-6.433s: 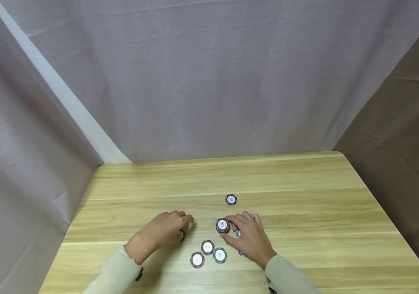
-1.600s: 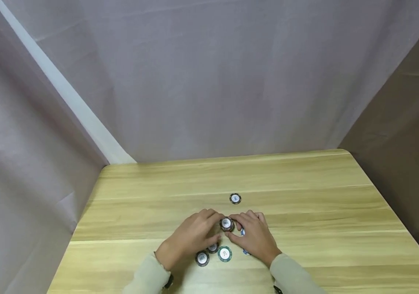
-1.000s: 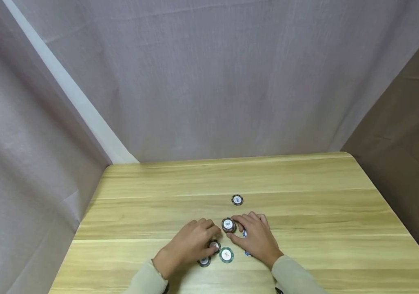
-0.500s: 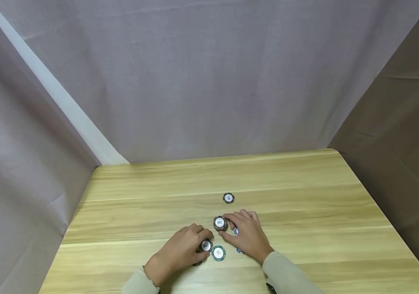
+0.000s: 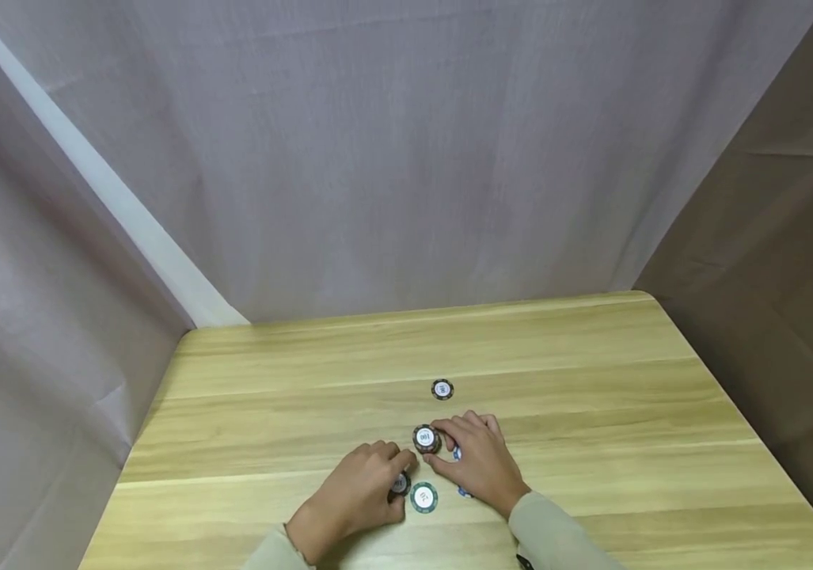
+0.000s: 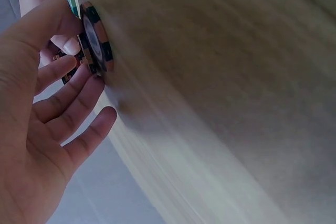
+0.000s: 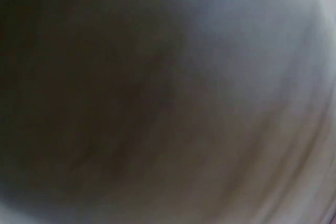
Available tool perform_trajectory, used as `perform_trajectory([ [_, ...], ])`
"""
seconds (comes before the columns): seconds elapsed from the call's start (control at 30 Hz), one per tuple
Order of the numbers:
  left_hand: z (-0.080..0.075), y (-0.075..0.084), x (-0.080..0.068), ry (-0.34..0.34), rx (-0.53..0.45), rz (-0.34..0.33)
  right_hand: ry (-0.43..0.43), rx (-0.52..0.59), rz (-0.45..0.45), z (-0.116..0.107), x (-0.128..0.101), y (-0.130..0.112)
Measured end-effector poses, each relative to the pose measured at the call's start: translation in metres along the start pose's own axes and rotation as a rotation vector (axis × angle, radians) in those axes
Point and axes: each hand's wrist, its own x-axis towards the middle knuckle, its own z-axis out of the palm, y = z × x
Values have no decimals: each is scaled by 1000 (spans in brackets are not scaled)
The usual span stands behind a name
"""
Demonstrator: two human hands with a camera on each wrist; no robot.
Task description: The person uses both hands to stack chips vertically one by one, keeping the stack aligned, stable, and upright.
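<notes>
My left hand (image 5: 395,475) reaches over the near poker chips and pinches a black-and-orange chip (image 5: 400,484) between thumb and fingertips. In the left wrist view that chip (image 6: 97,38) stands on edge against the wood, and my left hand (image 6: 71,43) grips its rim. My right hand (image 5: 443,440) curls its fingers round a short stack of dark chips (image 5: 425,438) with a white "100" face on top. A green chip (image 5: 423,497) lies flat between the two hands. Blue chips (image 5: 457,454) peek out under the right palm. The right wrist view is a dark blur.
One dark chip (image 5: 442,389) lies alone farther back on the wooden table (image 5: 591,412). Grey cloth hangs behind and to the left, brown cloth to the right. Table edges run close on the left, right and back.
My left hand drew back from the stack toward me and took hold of a near chip; another near chip is now hidden under it. The right hand stayed on the stack.
</notes>
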Motion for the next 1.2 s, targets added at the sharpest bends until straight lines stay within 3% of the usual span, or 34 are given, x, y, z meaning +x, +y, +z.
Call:
perform_trajectory([
  [0.2,-3,2,3,21,28,0,-1,-1,6,0,1,0],
  [0.47,-14,3,10,14,-52,-31,6,13,6,1,-1,-1],
  [0.8,-20,0,22,-14,-63,-51,33,3,-8,4,-2,1],
  [1.03,-21,1,30,71,46,-51,56,3,-28,4,-2,0],
  [1.2,-21,0,38,115,40,-53,53,-6,-22,3,-2,-1],
])
